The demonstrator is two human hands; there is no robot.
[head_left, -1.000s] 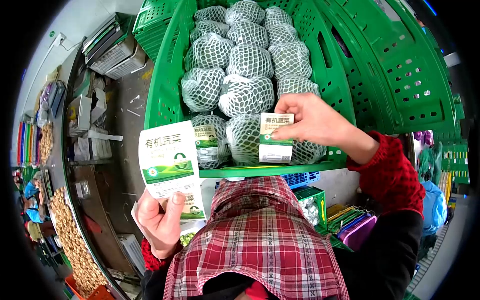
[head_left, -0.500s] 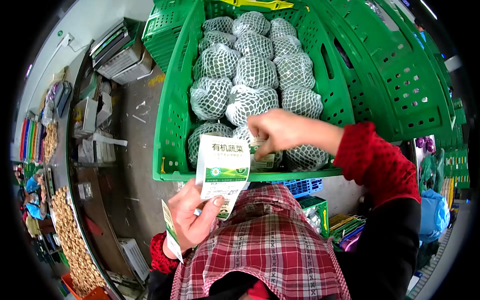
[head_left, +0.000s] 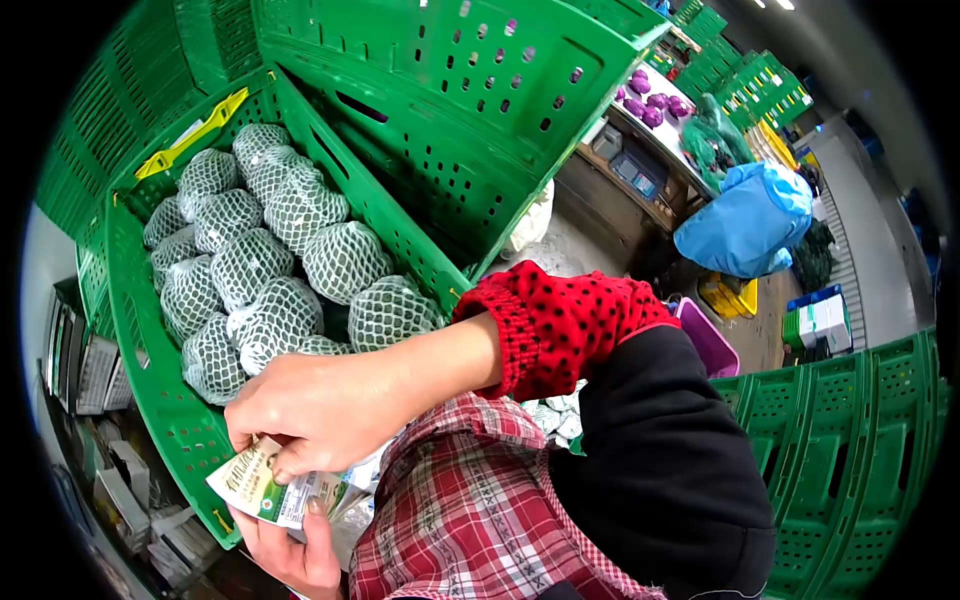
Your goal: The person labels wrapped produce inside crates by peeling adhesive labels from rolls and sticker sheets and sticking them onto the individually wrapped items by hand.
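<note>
My left hand (head_left: 290,548) pinches a strip of printed labels (head_left: 262,488), white and green, at the lower left. Over it lies my right hand (head_left: 315,410), its thumb and a finger closed on the upper part of the same strip. Just beyond my hands is a green crate (head_left: 180,420) with several round vegetables in white foam nets (head_left: 251,268), arranged in rows. The wrist and red dotted sleeve of my right arm pass in front of the crate's near right corner.
A yellow handle piece (head_left: 192,135) sits on the crate's far edge. More green crates (head_left: 450,110) stand behind and at the lower right. Further right are a blue bag (head_left: 750,220), a purple bin (head_left: 708,338) and purple vegetables (head_left: 652,115) on a table.
The view has turned right, so the crate appears further left and tilted. My right hand has left the netted vegetables and come to the label strip at my left hand.
</note>
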